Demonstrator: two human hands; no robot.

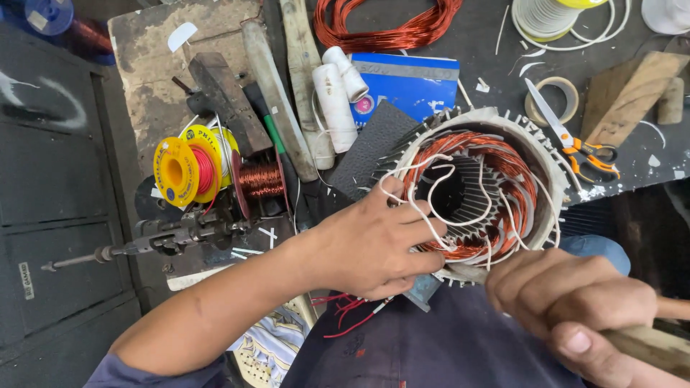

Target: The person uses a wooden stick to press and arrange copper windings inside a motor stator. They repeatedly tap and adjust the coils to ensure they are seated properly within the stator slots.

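A round motor stator (533, 154) with copper windings (503, 154) and white sleeved leads rests tilted in front of me. My left hand (374, 241) grips its near left rim, fingers curled over the copper coil and a white lead. My right hand (568, 298) is closed around a wooden stick (647, 345) whose tip lies against the stator's lower rim. Red wires (345, 316) hang below my left hand.
On the bench lie orange-handled scissors (575, 140), a tape roll (553, 100), a coil of copper wire (388, 25), white tubes (334, 100), a blue booklet (413, 82), a yellow spool (183, 169), a copper bobbin on a winder (259, 179) and wooden blocks (625, 93).
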